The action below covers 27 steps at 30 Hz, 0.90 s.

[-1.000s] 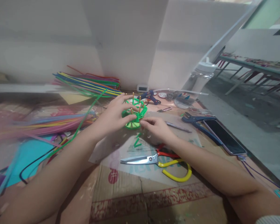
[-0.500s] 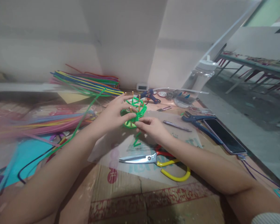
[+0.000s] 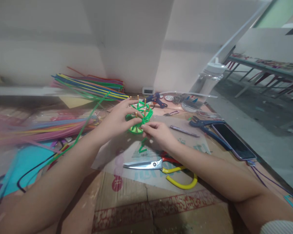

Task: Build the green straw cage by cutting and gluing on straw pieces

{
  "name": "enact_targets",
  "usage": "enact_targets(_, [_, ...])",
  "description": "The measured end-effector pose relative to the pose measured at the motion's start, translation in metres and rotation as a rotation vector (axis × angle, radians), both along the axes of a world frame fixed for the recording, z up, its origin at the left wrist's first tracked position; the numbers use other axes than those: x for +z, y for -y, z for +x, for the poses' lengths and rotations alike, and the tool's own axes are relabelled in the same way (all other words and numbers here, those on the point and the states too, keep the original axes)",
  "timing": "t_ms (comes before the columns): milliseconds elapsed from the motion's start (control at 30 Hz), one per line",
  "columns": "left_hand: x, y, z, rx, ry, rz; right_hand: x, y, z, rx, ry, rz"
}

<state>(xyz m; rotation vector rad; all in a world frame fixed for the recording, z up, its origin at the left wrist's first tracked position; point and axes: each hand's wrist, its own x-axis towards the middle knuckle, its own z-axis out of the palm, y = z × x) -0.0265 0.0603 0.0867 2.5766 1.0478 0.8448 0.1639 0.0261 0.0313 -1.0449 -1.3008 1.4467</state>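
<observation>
- Green frame point(image 3: 148, 114) is between the 2 hands, past the scissors point(image 3: 146, 164).
- Left hand point(image 3: 120, 113) curls its fingers and thumb tight on it.
- Right hand point(image 3: 160, 132) pinches its near side.
- Done: at least 5 sticks point(image 3: 145, 113) stand up in it.
- It looks partway made. Loose green bits point(image 3: 143, 150) lie unused; I cannot tell how much is left.

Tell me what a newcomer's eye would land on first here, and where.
Probably the bright green frame with upright wooden sticks, mid-picture, gripped by the left hand while the right hand's fingertips touch its near side. Next, the big scissors with red and yellow handles, lying nearer the wearer. Then the bundle of colourful strips at back left, by the wall.
</observation>
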Motion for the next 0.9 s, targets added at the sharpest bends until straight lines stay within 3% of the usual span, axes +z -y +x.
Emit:
enact_targets(300, [-0.010, 0.003, 0.009, 0.160, -0.016, 0.092, -0.002, -0.002, 0.002, 0.009, 0.117, 0.061])
enact_targets(567, [-0.013, 0.002, 0.008, 0.146, -0.050, 0.117, -0.001, 0.003, 0.004, 0.023, 0.055, 0.120])
enact_targets(900, [-0.009, 0.006, 0.012, 0.133, -0.065, 0.142, -0.007, 0.000, 0.002, 0.035, 0.072, 0.071])
